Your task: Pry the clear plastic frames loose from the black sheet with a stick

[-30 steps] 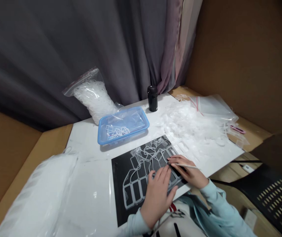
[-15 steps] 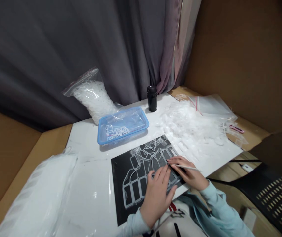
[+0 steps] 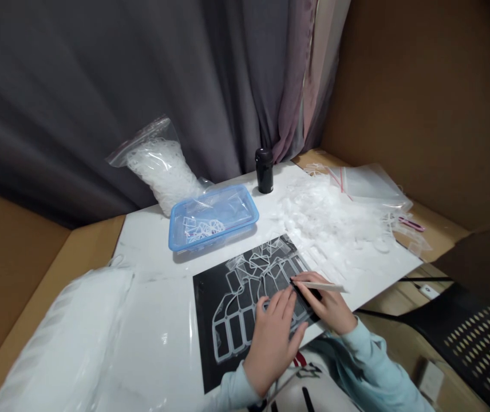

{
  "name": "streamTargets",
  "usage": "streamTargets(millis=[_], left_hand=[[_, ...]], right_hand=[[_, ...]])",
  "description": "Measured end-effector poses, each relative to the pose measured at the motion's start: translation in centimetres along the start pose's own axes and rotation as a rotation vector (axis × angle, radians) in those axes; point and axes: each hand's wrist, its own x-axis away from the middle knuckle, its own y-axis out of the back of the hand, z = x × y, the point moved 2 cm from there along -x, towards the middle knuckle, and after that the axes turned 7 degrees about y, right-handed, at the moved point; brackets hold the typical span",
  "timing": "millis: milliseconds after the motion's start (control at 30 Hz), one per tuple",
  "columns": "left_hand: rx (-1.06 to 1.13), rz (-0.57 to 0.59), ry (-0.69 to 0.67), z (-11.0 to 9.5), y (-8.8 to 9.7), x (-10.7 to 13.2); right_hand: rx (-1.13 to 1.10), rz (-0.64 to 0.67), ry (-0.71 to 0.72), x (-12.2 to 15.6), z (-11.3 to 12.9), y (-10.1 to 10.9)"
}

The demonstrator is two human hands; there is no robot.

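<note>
Left hand: the left hand [image 3: 271, 349] lies open, fingers spread, pressing on the white plastic lattice [image 3: 233, 284], holding nothing.
Right hand: the right hand [image 3: 326, 303] is curled around a thin stick [image 3: 324, 286], its dark tip at the lattice.
Lattice: on a black sheet [image 3: 205, 355], lower middle, atop a white table [image 3: 154, 303].
Nearby: a blue tray [image 3: 251, 214] with lattice pieces, upper middle; a black bottle [image 3: 264, 170] behind it; a heap of clear plastic scraps [image 3: 326, 220], upper right.
</note>
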Motion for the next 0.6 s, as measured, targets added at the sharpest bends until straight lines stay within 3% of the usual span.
streamTargets(millis=[200, 600], left_hand=[[0.007, -0.007, -0.004, -0.09, -0.06, 0.10], [0.016, -0.004, -0.001, -0.07, 0.14, 0.10]], right_hand=[[0.035, -0.134, -0.092, -0.50, 0.75, -0.13], [0.061, -0.138, -0.052, -0.57, 0.95, -0.70]])
